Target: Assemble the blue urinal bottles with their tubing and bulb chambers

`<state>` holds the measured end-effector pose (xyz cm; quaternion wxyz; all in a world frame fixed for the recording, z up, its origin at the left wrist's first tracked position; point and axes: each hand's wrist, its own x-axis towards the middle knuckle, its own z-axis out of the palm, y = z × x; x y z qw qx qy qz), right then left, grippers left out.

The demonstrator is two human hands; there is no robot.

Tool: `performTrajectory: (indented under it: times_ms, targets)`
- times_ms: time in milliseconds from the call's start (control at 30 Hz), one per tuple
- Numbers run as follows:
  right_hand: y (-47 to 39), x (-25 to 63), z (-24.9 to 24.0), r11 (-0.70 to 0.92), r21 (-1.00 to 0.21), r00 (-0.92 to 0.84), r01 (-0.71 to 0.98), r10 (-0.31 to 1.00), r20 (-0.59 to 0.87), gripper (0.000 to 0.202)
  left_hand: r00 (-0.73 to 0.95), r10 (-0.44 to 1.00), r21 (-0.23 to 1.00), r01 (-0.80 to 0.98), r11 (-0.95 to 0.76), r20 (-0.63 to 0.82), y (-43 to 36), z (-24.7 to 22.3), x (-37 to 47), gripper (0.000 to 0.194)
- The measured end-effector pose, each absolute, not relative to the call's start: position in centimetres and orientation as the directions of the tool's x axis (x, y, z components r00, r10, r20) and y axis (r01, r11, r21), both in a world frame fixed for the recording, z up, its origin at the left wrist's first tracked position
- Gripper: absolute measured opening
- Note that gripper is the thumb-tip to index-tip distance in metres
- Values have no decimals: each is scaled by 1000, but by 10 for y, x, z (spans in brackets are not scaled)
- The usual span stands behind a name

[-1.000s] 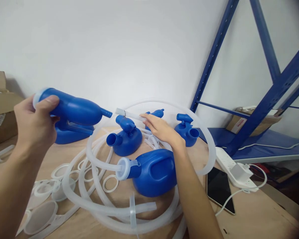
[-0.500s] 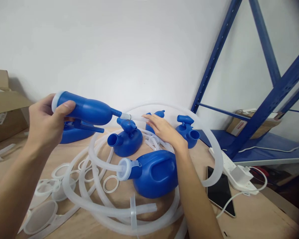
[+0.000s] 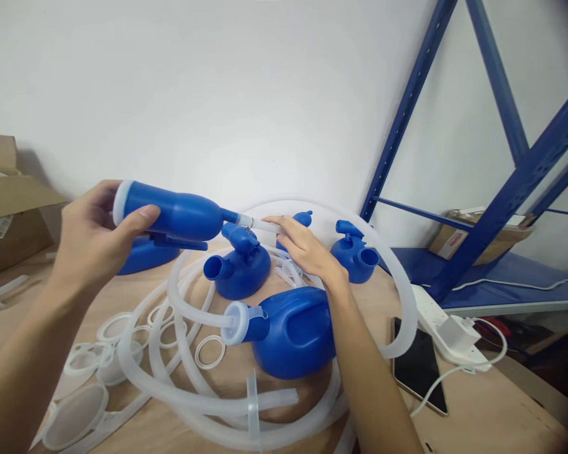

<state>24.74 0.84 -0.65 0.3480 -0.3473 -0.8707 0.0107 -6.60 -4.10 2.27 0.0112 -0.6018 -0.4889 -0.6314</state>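
My left hand [image 3: 99, 227] is closed round the white-rimmed end of a blue plastic funnel-shaped cup [image 3: 173, 211], which it holds up sideways above the table. The narrow spout of that cup meets the end of a translucent hose [image 3: 260, 223], where a thin wire ring hangs. My right hand [image 3: 298, 239] grips this hose close to the joint. Below my right forearm lies a blue jug [image 3: 293, 331] on its side, its white cap [image 3: 235, 322] joined to a ribbed hose. A second blue jug [image 3: 243, 271] stands upright behind it.
Coiled hoses [image 3: 189, 394] spread across the wooden table, with white rings [image 3: 210, 351] and lids [image 3: 76, 413] at the left. More blue jugs [image 3: 355, 258] stand at the back. A phone [image 3: 419, 366] and power strip [image 3: 447, 331] lie right, beside a blue shelf [image 3: 506, 271]. A cardboard box [image 3: 16, 214] stands left.
My left hand has moved right and slightly down with the blue cup. My right hand has shifted a little left along with the hose.
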Motion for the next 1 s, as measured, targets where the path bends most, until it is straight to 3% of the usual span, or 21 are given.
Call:
performTrajectory:
  times_ms: [100, 200, 400, 633, 833, 1000]
  targets:
    - [5, 241, -7, 828, -279, -514, 487, 530, 674, 47, -170, 662, 623, 563, -542, 730, -35, 17, -66, 38]
    - [-3, 235, -3, 858, -251, -486, 448, 469, 737, 31, -75, 691, 618, 524, -586, 719, -34, 15, -62, 44]
    - [-15, 231, 6, 764, -259, -315, 591, 514, 798, 61, 20, 629, 497, 592, -634, 777, -45, 16, -56, 51]
    - [-21, 227, 12, 773, -379, -260, 509, 558, 788, 60, 184, 531, 339, 591, -732, 827, -47, 3, -45, 49]
    - [-33, 224, 18, 781, -496, -276, 379, 608, 744, 56, 324, 205, 3, 529, -849, 924, -49, -2, -39, 67]
    - [-36, 225, 23, 699, -592, -362, 401, 715, 598, 59, 500, -173, -467, 555, -688, 849, -59, 2, -35, 36]
